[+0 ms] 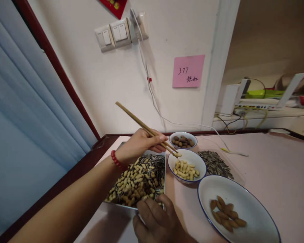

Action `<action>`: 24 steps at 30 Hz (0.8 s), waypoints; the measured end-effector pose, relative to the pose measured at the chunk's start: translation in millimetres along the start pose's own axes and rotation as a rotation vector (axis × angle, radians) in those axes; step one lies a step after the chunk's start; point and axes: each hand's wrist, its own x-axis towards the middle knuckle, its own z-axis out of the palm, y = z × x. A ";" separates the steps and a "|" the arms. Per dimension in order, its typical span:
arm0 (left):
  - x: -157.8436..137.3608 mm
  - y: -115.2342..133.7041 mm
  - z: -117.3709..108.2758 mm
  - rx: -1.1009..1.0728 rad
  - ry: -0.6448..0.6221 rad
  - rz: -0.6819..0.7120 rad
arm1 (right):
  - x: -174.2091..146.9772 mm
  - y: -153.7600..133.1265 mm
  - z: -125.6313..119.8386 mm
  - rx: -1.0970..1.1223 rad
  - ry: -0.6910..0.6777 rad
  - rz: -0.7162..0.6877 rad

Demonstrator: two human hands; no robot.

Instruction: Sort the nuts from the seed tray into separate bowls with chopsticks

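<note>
My left hand (149,140), with a red bead bracelet at the wrist, is closed around a pair of wooden chopsticks (139,122). At their tips a small pale peanut (178,154) shows over the far rim of a blue-edged white bowl (201,162) of peanuts. Below my left forearm sits a metal tray (126,210) heaped with mixed peanuts (131,180) and striped sunflower seeds (158,165). My right hand (157,219) has its fingers bent over the near right corner of this tray, gripping its edge; its fingertips are partly hidden.
A small bowl (170,136) of round brown nuts stands behind the peanut bowl. Sunflower seeds (215,163) lie piled to its right. A large bowl (258,216) with almond-like nuts is at front right. A white cable (192,124) trails from the wall onto the table (276,168).
</note>
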 end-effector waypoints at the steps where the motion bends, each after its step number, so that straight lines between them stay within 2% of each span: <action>1: 3.8 -1.2 7.2 0.020 -0.016 -0.004 | 0.0 -0.1 0.4 0.000 0.005 0.000; 5: 12.3 -11.2 21.3 0.069 -0.051 -0.016 | -0.6 -1.3 2.5 0.002 0.028 0.011; 10: 4.6 -14.4 10.2 0.072 0.003 0.004 | 0.1 -1.3 1.5 0.000 0.024 0.010; 13: -7.0 -11.9 -10.9 0.098 0.078 -0.005 | -0.1 -0.6 0.3 -0.003 0.010 0.012; 16: -20.2 -16.1 -42.2 0.174 0.150 -0.033 | -0.9 0.2 0.6 0.013 -0.006 -0.004; 20: -36.4 -36.9 -84.5 0.332 0.217 -0.092 | -0.8 1.3 2.4 0.023 0.019 -0.011; 24: -45.5 -57.6 -102.7 0.368 0.217 -0.179 | 0.3 1.2 2.0 0.016 0.017 -0.012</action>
